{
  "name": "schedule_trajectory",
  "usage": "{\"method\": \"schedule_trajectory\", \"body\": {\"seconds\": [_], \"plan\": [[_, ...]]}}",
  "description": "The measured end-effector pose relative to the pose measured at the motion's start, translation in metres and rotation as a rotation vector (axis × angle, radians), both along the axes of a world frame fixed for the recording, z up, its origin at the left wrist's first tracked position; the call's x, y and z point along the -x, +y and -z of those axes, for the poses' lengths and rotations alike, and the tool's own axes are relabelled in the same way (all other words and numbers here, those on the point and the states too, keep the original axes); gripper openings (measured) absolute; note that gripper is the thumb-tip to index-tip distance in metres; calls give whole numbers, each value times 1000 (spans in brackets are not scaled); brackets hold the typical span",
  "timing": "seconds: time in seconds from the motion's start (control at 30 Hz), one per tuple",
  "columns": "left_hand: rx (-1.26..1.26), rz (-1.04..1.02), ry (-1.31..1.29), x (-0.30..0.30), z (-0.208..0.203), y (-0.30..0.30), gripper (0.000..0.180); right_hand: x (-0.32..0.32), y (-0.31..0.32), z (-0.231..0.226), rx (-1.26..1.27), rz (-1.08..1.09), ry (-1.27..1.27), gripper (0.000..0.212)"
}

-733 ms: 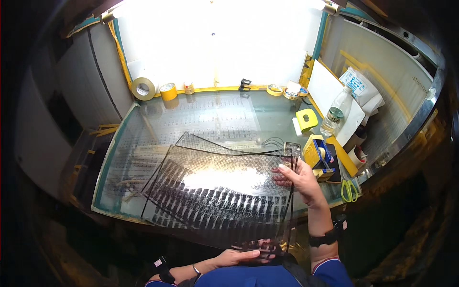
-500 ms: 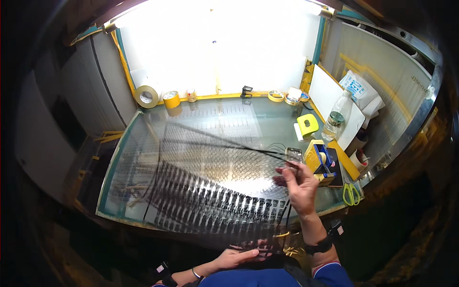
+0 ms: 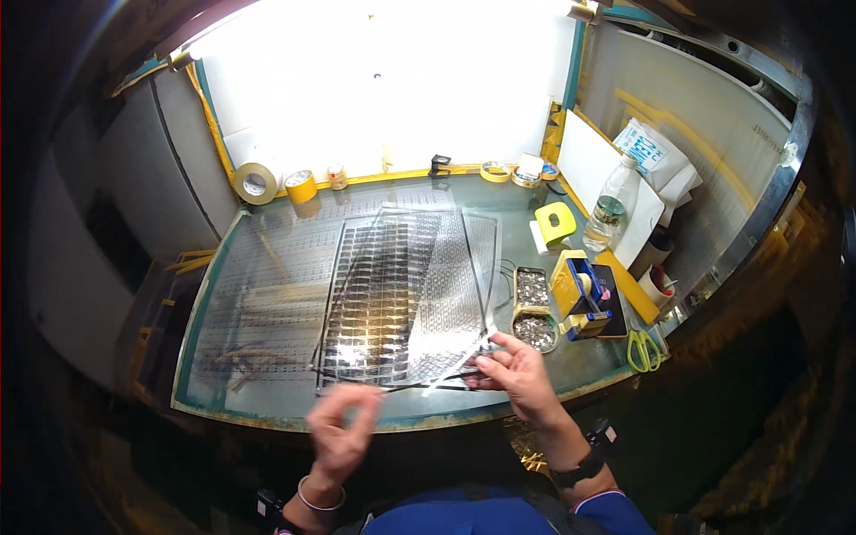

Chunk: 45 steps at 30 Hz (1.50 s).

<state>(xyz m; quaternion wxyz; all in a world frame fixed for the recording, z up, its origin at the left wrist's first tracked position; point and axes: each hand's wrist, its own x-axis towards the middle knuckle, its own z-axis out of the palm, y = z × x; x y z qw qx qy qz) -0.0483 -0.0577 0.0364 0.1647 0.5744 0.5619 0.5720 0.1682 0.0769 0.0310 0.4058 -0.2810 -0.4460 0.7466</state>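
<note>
The glass surface (image 3: 276, 408) takes the widest place, across the middle of the frame. On it, in the centre, lie transparent film sheets (image 3: 379, 294) with dark patterns and black borders, overlapping at slightly different angles. The right hand (image 3: 513, 379), just right of the lower centre, has its grip closed: thumb and fingers are pinching the lower right corner of the film. The left hand (image 3: 343, 432), at the lower left of centre, is blurred; its thumb and forefinger curve toward each other near the lower left film corner, but I cannot tell if this grip holds it. On the right side of the frame there stand a clear bottle (image 3: 613, 209) and a yellow-and-blue tape dispenser (image 3: 564, 283), and near them lie green-handled scissors (image 3: 632, 353)
</note>
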Motion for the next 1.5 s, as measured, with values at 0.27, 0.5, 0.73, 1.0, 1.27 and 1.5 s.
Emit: {"method": "schedule_trajectory", "body": {"seconds": [0.27, 0.5, 0.73, 1.0, 1.27, 1.5], "plan": [[413, 650, -1170, -50, 23, 61, 36, 9, -9, -3, -38, -170, -45, 47], [409, 519, -1181, -40, 36, 58, 28, -39, 44, 8, -1008, 547, -1042, 14], [393, 466, -1258, -39, 41, 57, 19, -37, 56, 13, -973, 379, -1204, 15], [371, 519, -1211, -42, 28, 57, 21, -40, 59, 19, -1027, 411, -1153, 8], [372, 506, -1222, -42, 30, 56, 19, -37, 63, 19, -1037, 378, -1110, 8], [374, 551, -1218, -39, 34, 55, 21, -36, 57, 15, -1029, 418, -1097, 9]]}}
